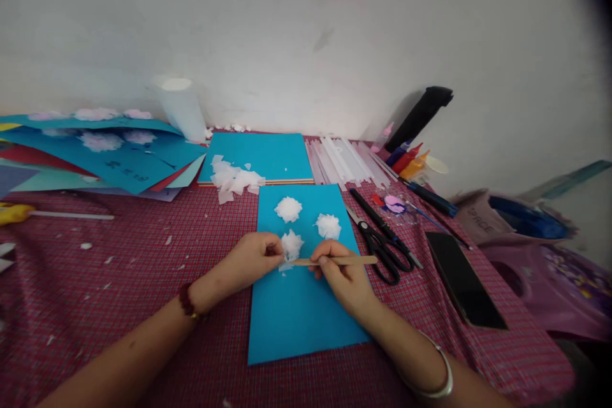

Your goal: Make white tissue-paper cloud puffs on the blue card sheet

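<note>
A blue sheet of paper [306, 325] lies in front of me with three white tissue-paper puffs on it: one at the upper left [288, 209], one at the right [327, 225] and a lower one [291, 245]. My right hand [342, 271] grips a flat wooden stick [356, 260], its left end touching small tissue scraps [285, 266] below the lower puff. At that puff's left edge, my left hand [261, 255] has thumb and fingers pinched together. What they hold, perhaps a bit of tissue, is too small to be sure of.
Black scissors [385, 252], a cutter [375, 211] and a phone [463, 280] lie to the right. Behind are stacked blue sheets [258, 156], loose tissue pieces [234, 180] and pale strips [347, 159]. A yellow-handled tool [16, 213] and decorated sheets [109, 159] are at left.
</note>
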Demonstrator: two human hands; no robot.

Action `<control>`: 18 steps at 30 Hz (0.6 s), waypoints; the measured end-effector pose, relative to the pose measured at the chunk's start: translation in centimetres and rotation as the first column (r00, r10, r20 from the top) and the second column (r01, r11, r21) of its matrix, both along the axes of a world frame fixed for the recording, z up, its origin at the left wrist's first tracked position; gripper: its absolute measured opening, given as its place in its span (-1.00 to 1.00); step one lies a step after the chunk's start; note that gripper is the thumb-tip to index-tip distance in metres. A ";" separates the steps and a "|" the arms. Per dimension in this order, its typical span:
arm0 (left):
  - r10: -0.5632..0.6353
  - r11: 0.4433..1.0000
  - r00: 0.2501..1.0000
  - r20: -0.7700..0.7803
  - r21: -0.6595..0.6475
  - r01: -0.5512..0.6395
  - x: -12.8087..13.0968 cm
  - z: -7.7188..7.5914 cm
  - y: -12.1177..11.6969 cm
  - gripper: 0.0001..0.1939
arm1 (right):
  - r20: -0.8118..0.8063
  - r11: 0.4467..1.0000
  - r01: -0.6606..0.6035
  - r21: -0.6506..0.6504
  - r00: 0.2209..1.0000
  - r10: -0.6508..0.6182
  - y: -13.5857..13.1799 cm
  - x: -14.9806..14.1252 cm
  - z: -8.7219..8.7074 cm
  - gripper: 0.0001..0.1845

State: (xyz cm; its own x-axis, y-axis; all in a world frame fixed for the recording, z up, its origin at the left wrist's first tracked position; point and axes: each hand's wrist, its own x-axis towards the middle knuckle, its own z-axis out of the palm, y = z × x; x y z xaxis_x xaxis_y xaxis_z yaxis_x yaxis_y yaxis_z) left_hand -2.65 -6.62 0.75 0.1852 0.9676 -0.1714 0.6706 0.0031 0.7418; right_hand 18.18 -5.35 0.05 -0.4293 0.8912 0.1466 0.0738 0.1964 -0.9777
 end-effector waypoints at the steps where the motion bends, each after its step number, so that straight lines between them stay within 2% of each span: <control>1: 0.008 1.000 1.000 -0.006 -0.002 -0.008 0.0 0.2 0.0 -0.88 | 0.013 1.000 -0.013 0.009 1.000 0.013 0.0 0.0 0.0 -0.85; 7: 0.053 0.999 0.998 -0.027 0.015 -0.052 0.3 0.3 0.0 -0.88 | -0.092 0.992 -0.036 0.123 0.995 0.047 -0.5 0.1 0.1 -0.83; 13: 0.062 0.997 0.998 0.014 0.035 -0.062 0.2 -0.5 0.2 -0.90 | 0.107 0.987 -0.022 0.158 0.994 0.005 -0.3 0.0 -0.2 -0.84; 18: 0.045 0.999 0.992 0.120 -0.003 -0.045 -0.3 -0.5 0.4 -0.89 | 0.157 0.979 0.028 0.202 0.986 -0.060 -0.2 0.1 -0.2 -0.85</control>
State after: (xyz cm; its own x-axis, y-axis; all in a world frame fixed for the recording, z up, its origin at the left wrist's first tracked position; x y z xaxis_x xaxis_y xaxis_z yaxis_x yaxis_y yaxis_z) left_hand -2.95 -6.22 0.23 0.1603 0.9755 -0.1507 0.5759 0.0316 0.8169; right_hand 18.28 -5.58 -0.15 -0.4227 0.8699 0.2540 0.2408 0.3781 -0.8939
